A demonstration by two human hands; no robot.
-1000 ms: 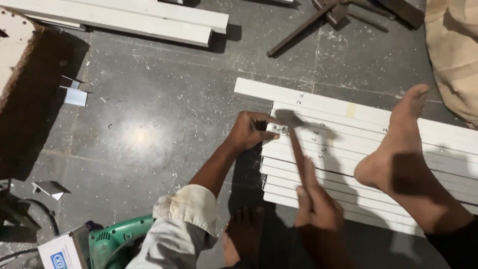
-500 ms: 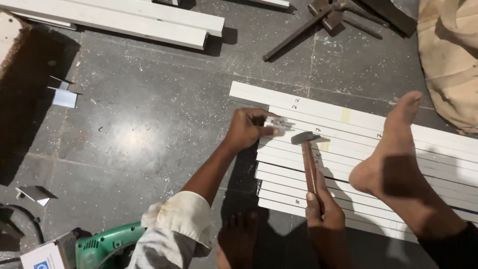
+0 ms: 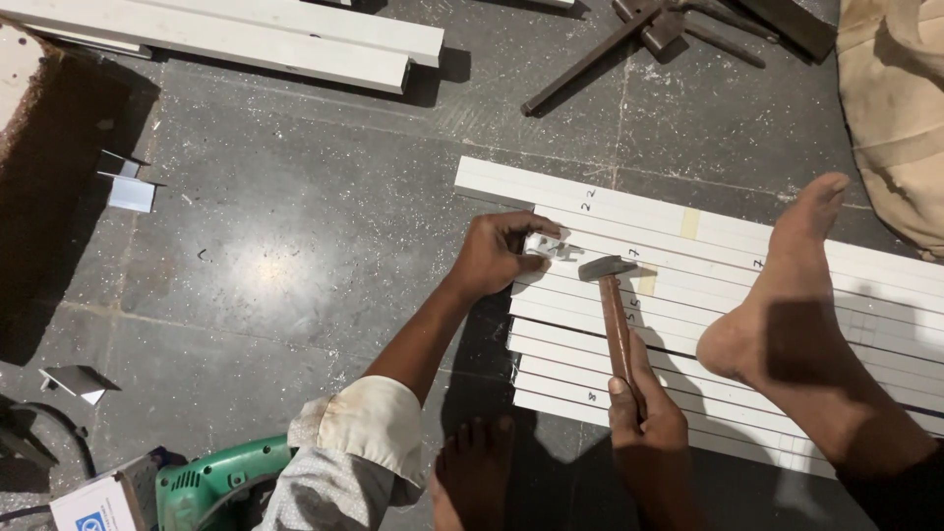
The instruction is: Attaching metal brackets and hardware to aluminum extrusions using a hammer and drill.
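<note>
While right hand (image 3: 644, 418) grips hammer (image 3: 615, 305), left hand (image 3: 492, 256) pinches bracket (image 3: 544, 245)

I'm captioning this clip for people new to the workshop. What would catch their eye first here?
First, the hammer gripped in the right hand, its head over the row of white strips on the dark floor. Beside it, the left hand pinches a small metal piece at a strip's end. A bare foot rests on the strips at right.
</note>
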